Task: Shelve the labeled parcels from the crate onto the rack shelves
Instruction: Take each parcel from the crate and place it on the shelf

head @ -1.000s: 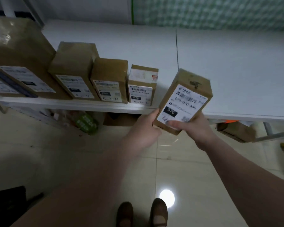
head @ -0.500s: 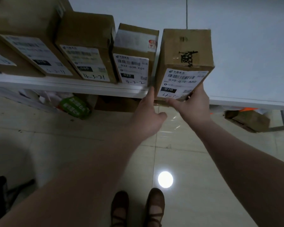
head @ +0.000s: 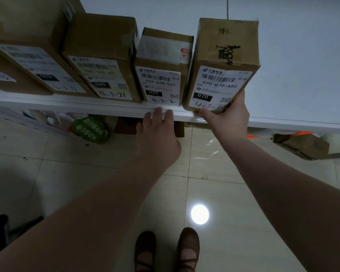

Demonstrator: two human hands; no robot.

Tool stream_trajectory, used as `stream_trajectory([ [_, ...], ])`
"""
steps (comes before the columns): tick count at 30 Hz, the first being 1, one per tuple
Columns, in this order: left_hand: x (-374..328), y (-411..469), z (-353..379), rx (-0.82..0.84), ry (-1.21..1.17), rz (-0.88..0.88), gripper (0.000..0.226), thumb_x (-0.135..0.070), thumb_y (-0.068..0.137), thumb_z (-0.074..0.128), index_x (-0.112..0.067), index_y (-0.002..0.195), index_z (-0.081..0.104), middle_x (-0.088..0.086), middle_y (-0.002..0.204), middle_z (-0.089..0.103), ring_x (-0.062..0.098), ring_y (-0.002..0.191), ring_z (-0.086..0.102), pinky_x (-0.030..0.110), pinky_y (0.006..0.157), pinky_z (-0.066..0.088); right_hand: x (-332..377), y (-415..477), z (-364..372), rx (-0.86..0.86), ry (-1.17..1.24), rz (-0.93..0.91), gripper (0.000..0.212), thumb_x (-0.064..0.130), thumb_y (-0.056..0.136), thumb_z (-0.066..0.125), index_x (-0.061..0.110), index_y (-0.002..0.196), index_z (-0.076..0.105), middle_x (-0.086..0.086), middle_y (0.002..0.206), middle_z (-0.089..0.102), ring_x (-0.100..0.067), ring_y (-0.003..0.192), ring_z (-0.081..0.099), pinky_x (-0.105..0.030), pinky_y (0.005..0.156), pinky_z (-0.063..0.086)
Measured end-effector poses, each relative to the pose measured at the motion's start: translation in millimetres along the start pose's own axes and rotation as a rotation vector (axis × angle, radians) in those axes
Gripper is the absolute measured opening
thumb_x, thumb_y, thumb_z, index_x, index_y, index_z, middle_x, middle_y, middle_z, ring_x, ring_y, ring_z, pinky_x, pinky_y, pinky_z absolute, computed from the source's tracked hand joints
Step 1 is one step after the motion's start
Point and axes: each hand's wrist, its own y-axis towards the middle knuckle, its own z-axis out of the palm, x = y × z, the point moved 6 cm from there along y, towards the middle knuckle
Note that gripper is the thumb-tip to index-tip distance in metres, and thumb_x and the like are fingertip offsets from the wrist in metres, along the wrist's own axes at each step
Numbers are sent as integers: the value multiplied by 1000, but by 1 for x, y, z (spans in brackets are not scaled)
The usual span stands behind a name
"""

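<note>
A brown cardboard parcel (head: 227,50) with a white label reading 070 stands on the white rack shelf (head: 294,79), at the right end of a row of parcels. My right hand (head: 229,116) grips its lower front corner, thumb under the label and fingers up its right side. My left hand (head: 157,134) is off the parcel, its fingers apart and its fingertips on the shelf's front edge below the 032 parcel (head: 162,69). Left of that stand the 060 parcel (head: 100,55) and larger boxes (head: 28,36).
The shelf is bare to the right of the 070 parcel. Under the shelf lie a green bag (head: 89,129), a dark box (head: 126,125) and a cardboard box (head: 302,146) on the tiled floor. My shoes (head: 167,250) are near the bottom.
The 070 parcel went from tilted in both hands to standing on the shelf next to the 032 parcel. My left hand let go and dropped to the shelf edge. The view moved closer.
</note>
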Motion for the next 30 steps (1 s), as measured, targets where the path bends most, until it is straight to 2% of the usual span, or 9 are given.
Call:
stream_trajectory([
  [2,0,1,-1,8,-23,3,73,-29,85,59,-17,147,23,9,153,20,31,141,20,46,113,27,3,2,2,6,-7,7,77,12,73,82,19,136,39,7,121,61,-13,115,59,-3,74,38],
  [6,0,0,-3,31,-39,37,71,-20,86,56,-17,148,21,8,154,19,29,141,18,45,114,27,6,5,4,12,-23,25,73,13,74,81,19,134,41,7,118,62,-15,112,61,-16,84,44],
  [11,6,-9,-5,93,-83,45,74,-15,87,55,-18,150,17,7,155,18,27,142,15,45,115,25,8,7,5,37,-67,73,68,13,75,80,17,132,43,2,121,63,-19,114,60,-23,88,45],
  [16,9,-26,-19,141,-204,22,69,-14,91,54,-19,150,20,7,149,29,26,138,24,40,108,35,10,0,0,28,-103,144,71,14,77,78,14,139,43,-3,131,60,-24,122,56,-34,101,48],
  [19,12,-43,-32,195,-245,1,54,-15,93,50,-17,145,34,7,140,41,24,129,37,36,100,41,7,-20,-10,-49,-45,256,74,12,82,73,15,147,37,-6,137,56,-26,125,54,-39,104,47],
  [22,22,-72,-45,203,-361,-32,35,-14,95,48,-10,129,52,11,124,56,22,111,53,33,92,46,5,-54,-14,-56,-35,320,59,13,82,71,15,137,49,-4,123,61,-24,113,57,-37,98,49],
  [26,49,-127,-63,93,-437,-156,21,-17,91,52,-9,105,66,6,104,65,21,97,57,26,81,44,12,-116,7,290,74,397,26,8,82,74,14,105,63,-10,97,66,-22,81,64,-36,79,57],
  [28,67,-162,-70,81,-473,-262,14,-18,91,52,-12,92,65,3,90,63,20,87,56,24,74,44,24,-158,17,456,81,413,17,7,84,72,11,99,65,-9,85,63,-17,63,58,-29,64,52],
  [30,84,-201,-71,130,-500,-357,18,-18,94,49,-16,76,55,-4,71,51,17,75,49,21,60,35,36,-200,19,499,16,382,13,11,85,71,12,98,69,-5,74,62,-14,56,51,-26,56,45],
])
